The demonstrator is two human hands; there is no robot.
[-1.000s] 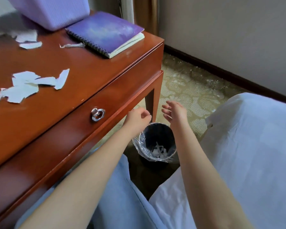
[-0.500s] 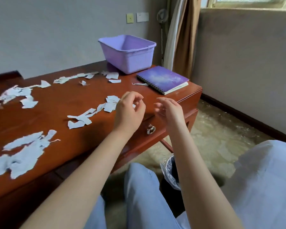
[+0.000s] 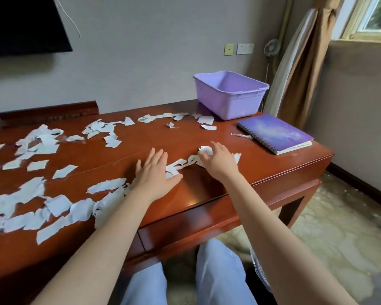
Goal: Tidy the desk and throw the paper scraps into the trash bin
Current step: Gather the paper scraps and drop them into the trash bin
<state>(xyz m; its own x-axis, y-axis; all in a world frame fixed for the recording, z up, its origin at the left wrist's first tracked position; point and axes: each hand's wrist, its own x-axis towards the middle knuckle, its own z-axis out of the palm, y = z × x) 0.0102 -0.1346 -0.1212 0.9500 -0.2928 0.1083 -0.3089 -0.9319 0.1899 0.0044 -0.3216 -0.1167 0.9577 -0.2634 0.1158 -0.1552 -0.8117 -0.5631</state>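
Most of trash bin (image 3: 257, 267) hidden behind arm; left hand (image 3: 154, 173) spread flat on desk (image 3: 207, 192); right hand (image 3: 218, 164) pinches paper scraps (image 3: 205, 150).

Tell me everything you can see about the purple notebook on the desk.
The purple notebook lies closed and flat, askew, near the far right corner of the desk. A wire spiral binds its left side. The cover is purple with a pale cloudy streak, and cream page edges show at its near side. A purple tub stands just behind it. A thin paper strip lies by its spiral; contact is unclear. The right hand, pinching paper scraps, is clear of it.
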